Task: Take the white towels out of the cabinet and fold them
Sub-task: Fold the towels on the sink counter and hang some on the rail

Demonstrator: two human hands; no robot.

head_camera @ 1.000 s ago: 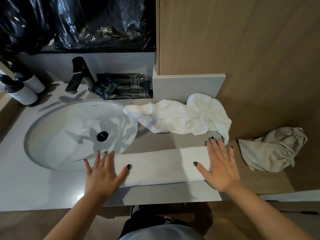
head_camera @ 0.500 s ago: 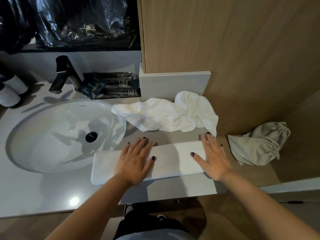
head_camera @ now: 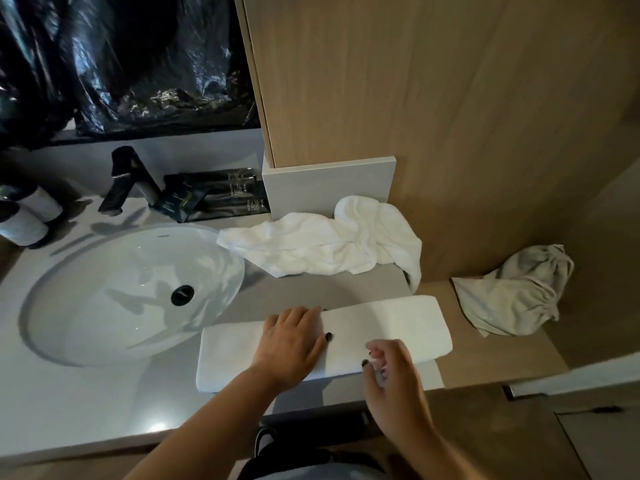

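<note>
Towel [head_camera: 388, 327] lying long axis 9-to-3 on desk [head_camera: 104, 403] | left hand [head_camera: 291, 344] pressing flat, fingers straight | right hand [head_camera: 391, 375] hovering at 6, loosely curled, empty

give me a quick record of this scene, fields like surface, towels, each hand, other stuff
surface: grey vanity counter with white sink
folded towel: long white strip at the counter's front edge
unfolded towel: crumpled white towel behind it
left hand: flat on the strip
right hand: fingers loosely curled at the strip's near edge, grip unclear
other: beige cloth at right, black faucet, dark packets
</note>
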